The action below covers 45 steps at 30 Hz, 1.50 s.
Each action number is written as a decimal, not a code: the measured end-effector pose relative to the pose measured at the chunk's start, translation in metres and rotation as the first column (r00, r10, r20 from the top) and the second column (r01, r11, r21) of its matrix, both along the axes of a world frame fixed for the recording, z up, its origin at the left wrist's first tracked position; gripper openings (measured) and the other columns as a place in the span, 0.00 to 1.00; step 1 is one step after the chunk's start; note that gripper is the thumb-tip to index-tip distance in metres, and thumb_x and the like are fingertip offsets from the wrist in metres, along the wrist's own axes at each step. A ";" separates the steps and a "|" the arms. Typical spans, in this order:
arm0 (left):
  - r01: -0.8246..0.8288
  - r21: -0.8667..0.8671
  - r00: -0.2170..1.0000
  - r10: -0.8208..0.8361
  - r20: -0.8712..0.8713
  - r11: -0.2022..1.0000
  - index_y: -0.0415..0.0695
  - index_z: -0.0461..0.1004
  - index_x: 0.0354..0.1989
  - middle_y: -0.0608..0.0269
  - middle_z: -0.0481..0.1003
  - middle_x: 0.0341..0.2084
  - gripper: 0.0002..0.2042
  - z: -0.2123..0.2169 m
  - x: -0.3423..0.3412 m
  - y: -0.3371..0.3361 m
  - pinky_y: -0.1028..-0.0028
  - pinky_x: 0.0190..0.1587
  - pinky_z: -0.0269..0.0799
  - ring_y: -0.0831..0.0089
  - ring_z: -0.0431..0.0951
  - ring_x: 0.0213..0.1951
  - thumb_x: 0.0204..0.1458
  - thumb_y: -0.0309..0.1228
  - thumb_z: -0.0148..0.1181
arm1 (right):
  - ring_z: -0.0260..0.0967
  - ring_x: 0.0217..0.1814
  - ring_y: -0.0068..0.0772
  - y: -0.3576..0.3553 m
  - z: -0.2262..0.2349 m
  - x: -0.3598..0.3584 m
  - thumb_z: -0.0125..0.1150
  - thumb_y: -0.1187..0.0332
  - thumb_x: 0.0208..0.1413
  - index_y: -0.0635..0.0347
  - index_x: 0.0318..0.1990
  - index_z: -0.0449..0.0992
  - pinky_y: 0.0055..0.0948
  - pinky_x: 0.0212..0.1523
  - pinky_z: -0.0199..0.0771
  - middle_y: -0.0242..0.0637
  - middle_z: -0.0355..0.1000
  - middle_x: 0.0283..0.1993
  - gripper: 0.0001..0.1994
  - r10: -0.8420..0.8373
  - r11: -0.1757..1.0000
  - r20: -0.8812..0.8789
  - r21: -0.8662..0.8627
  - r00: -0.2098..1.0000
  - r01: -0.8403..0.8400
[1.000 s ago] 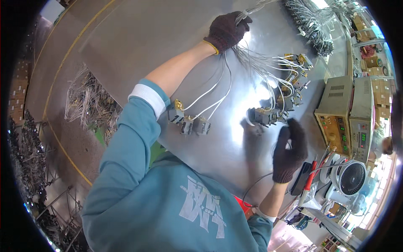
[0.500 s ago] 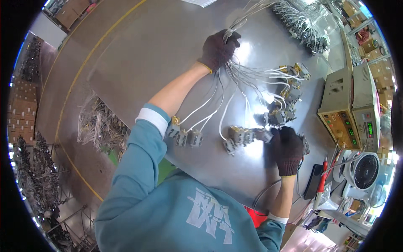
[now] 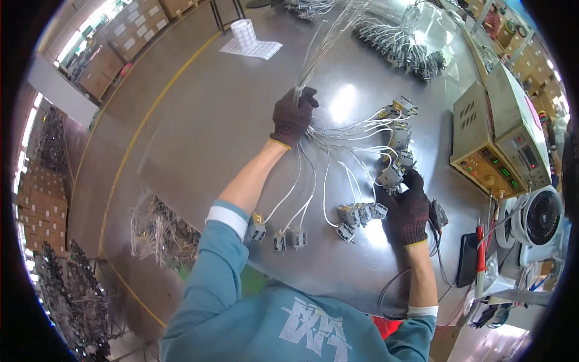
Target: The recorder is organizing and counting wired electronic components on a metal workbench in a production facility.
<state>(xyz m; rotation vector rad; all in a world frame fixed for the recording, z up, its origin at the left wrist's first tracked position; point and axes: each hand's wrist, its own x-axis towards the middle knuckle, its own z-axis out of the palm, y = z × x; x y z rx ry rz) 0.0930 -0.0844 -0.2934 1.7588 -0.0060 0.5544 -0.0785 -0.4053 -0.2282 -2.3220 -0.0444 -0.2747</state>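
Observation:
My left hand, in a dark knit glove, grips a bundle of white wires above the shiny metal table. The wires fan out from this hand down to several small grey switch components lying on the table. My right hand, also gloved, rests on the table and holds one grey component at the right end of the fan. More wired components lie near my left elbow.
A beige test instrument with green displays stands at the right. A red-handled probe and a fan sit beside it. Another heap of wired parts lies at the far end. A paper sheet lies far left.
My left hand has drawn the wire bundle nearer and lower in view. My right hand has shifted up onto a component at the fan's right end. The view has tilted.

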 end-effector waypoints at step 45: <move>0.036 0.166 0.995 -0.051 0.087 0.985 0.47 0.85 0.46 0.61 0.87 0.30 0.10 -0.017 -0.005 0.013 0.63 0.41 0.82 0.63 0.89 0.35 0.61 0.34 0.63 | 0.78 0.58 0.58 -0.012 0.066 0.054 0.68 0.37 0.58 0.31 0.78 0.64 0.52 0.58 0.79 0.51 0.79 0.55 0.41 0.200 0.834 -0.277 -0.456 0.940 -0.312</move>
